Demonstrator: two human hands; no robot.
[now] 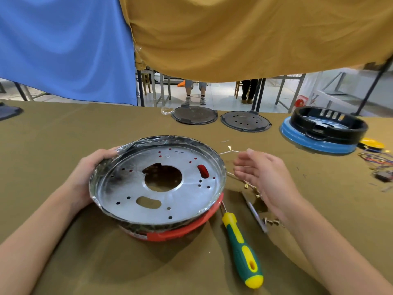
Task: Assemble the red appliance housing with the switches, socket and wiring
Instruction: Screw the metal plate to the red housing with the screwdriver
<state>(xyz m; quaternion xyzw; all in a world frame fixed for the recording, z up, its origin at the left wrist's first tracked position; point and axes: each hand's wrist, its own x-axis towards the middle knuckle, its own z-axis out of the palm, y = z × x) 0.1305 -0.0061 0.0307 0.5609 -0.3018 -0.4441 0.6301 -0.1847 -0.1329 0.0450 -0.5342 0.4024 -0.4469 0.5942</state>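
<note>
Left hand (93, 167) grips rim of round perforated silver metal plate (159, 182), tilted atop red plastic appliance housing (187, 227). Right hand (261, 175) hovers relaxed, holding nothing, over white terminal-tipped wires (230, 150). Green-yellow screwdriver (240, 248) near right wrist. Judgement: early stage; wiring, switches, socket unfitted.

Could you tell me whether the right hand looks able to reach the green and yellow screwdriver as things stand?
Probably yes. The right hand is open and holds nothing, and the screwdriver lies uncovered on the cloth just below it, right of the red housing, with nothing between them.
</note>
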